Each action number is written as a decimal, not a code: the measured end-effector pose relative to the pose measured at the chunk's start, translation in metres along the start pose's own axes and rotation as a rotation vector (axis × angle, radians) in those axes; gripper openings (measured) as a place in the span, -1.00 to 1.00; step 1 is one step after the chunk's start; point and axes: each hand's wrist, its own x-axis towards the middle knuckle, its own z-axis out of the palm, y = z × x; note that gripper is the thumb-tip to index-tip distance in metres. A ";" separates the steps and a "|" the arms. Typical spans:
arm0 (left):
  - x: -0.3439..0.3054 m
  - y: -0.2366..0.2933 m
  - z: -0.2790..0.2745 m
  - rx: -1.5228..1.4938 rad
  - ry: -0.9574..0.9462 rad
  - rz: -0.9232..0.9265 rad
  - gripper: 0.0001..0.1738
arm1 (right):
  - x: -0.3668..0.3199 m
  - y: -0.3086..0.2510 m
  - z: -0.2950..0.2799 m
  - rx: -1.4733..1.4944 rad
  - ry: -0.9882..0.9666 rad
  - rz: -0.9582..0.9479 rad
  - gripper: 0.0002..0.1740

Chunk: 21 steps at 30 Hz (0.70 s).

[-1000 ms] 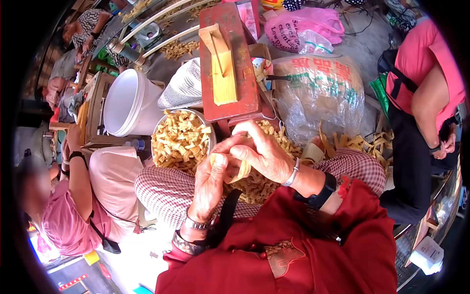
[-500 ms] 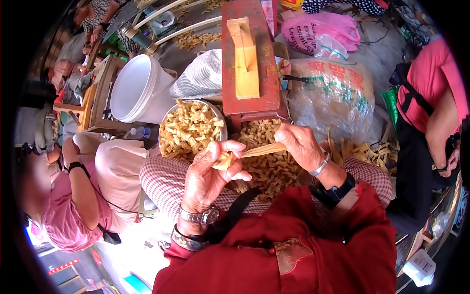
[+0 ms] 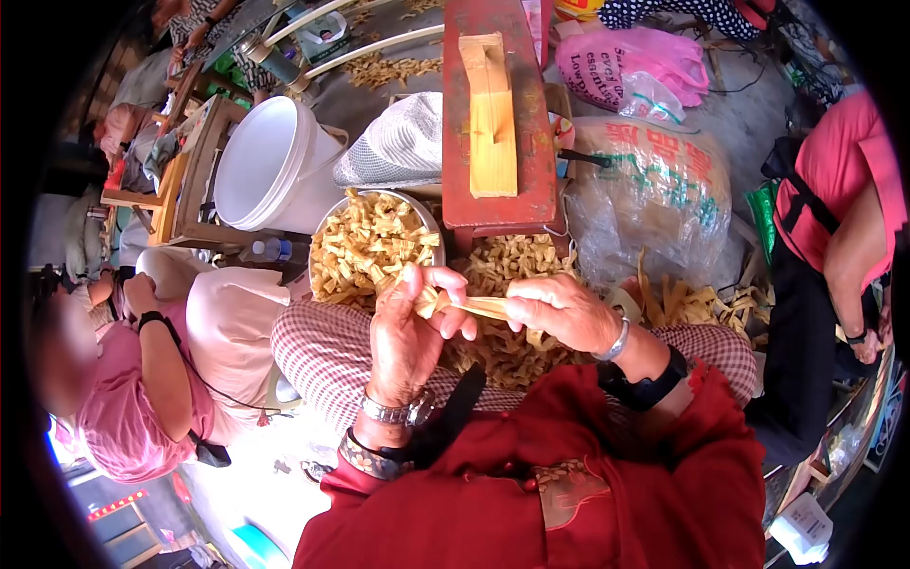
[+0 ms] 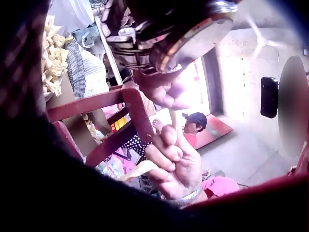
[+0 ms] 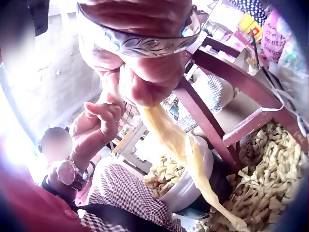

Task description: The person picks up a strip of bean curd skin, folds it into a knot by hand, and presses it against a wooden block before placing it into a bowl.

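A pale yellow, flat, flexible strip [image 3: 485, 306] is stretched between the two hands. The left hand [image 3: 403, 334] pinches its folded, looped end between thumb and fingers, the other fingers partly bent. From the other side the right hand [image 3: 569, 318] grips the strip with thumb and curled fingers. In the right wrist view a long tail of the strip [image 5: 195, 169] hangs below that hand. Knotted yellow pieces [image 3: 374, 248] heap up in a metal bowl [image 3: 440, 248] beyond the left hand. More knotted pieces [image 3: 521, 356] lie below both hands, between the knees.
A red bench [image 3: 545, 123] ahead carries a wooden block tool [image 3: 493, 152]. Left of it stand a white bucket [image 3: 256, 166] and a grey mesh sack [image 3: 398, 142]. A plastic sack [image 3: 649, 180] and loose strips [image 3: 706, 308] are at right. People sit on both sides.
The hands were close together over the strip, then the right hand drew it out to the right. Since then the right hand has come lower and nearer the left.
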 end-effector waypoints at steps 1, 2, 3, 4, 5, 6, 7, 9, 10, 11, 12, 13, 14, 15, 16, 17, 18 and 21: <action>0.002 0.001 -0.001 -0.011 0.009 -0.003 -0.44 | -0.001 -0.001 -0.001 -0.016 -0.013 0.032 -0.57; 0.005 0.001 -0.006 -0.009 -0.055 0.002 -0.39 | -0.001 -0.001 -0.001 0.002 0.000 0.030 -0.57; 0.005 0.000 -0.004 0.033 -0.021 -0.030 -0.37 | -0.001 -0.001 0.000 0.021 0.014 0.030 -0.56; 0.005 0.003 0.006 0.076 0.013 -0.060 -0.34 | -0.001 0.000 0.001 0.038 0.029 0.028 -0.56; 0.005 0.005 0.011 0.120 0.046 -0.089 -0.31 | -0.001 0.002 0.001 0.043 0.047 0.005 -0.54; 0.006 0.001 0.002 0.176 -0.023 -0.073 -0.23 | 0.000 0.004 0.001 0.047 0.066 -0.021 -0.53; 0.005 -0.001 0.001 0.262 -0.046 -0.046 -0.25 | 0.001 0.005 0.001 0.049 0.084 -0.049 -0.51; 0.004 0.000 -0.005 0.343 -0.063 -0.106 -0.35 | 0.001 0.002 0.000 0.082 0.030 0.067 -0.57; 0.004 0.003 0.004 0.293 0.015 -0.134 -0.54 | 0.000 0.001 -0.001 0.099 0.001 0.126 -0.60; 0.004 0.004 0.004 0.310 0.032 -0.151 -0.59 | 0.001 0.001 0.000 0.103 -0.012 0.157 -0.61; 0.005 0.006 0.004 0.326 0.051 -0.168 -0.64 | 0.001 0.004 0.002 0.106 -0.027 0.188 -0.62; 0.006 0.007 0.004 0.343 0.070 -0.183 -0.69 | 0.002 0.007 0.004 0.110 -0.043 0.217 -0.63; 0.006 0.007 0.003 0.322 0.095 -0.183 -0.77 | 0.004 0.009 0.005 0.122 -0.042 0.172 -0.64; 0.007 0.007 0.003 0.324 0.101 -0.177 -0.77 | 0.004 0.009 0.006 0.132 -0.024 0.148 -0.65; 0.007 0.006 0.003 0.327 0.106 -0.172 -0.78 | 0.006 0.003 0.008 0.142 -0.005 0.124 -0.66; 0.008 0.005 0.004 0.330 0.110 -0.169 -0.79 | 0.007 -0.001 0.009 0.152 0.016 0.102 -0.66; 0.009 0.003 0.006 0.341 0.111 -0.162 -0.81 | 0.009 -0.002 0.008 0.136 0.010 0.123 -0.67; 0.011 0.000 0.011 0.349 0.113 -0.133 -0.86 | 0.015 0.008 0.013 -0.167 0.140 -0.230 -0.66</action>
